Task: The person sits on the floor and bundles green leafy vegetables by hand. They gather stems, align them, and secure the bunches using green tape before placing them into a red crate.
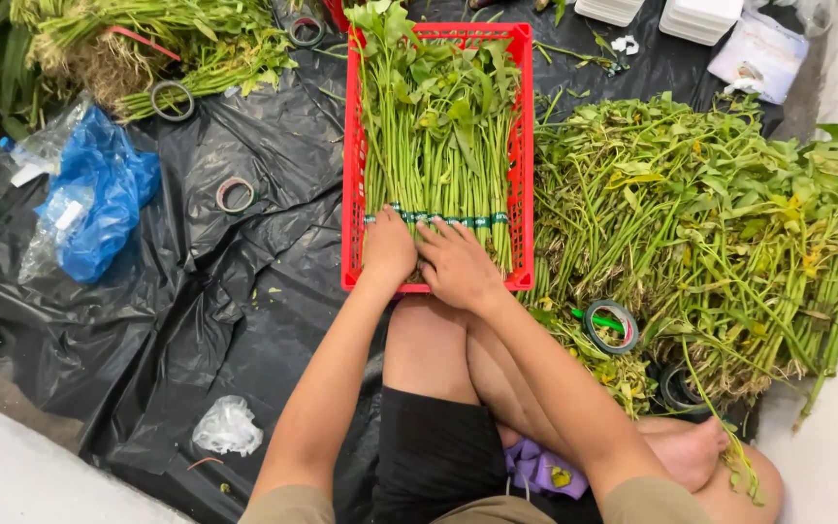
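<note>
A red plastic crate [349, 165] lies on black plastic sheeting in front of me, filled with bundles of long green stems [435, 126] bound near their cut ends by green tape. My left hand [387, 247] rests palm down on the cut ends of the bundles at the crate's near left. My right hand [458, 264] lies beside it, fingers spread over the stem ends at the near middle. Neither hand grips anything that I can see. My bare knees sit just below the crate.
A big loose heap of leafy greens [710, 223] lies right of the crate. Tape rolls [611, 327] [235, 195] [172, 101] are scattered about. Blue plastic bags [99, 199] lie left, more greens [128, 39] top left, white containers [700, 17] top right.
</note>
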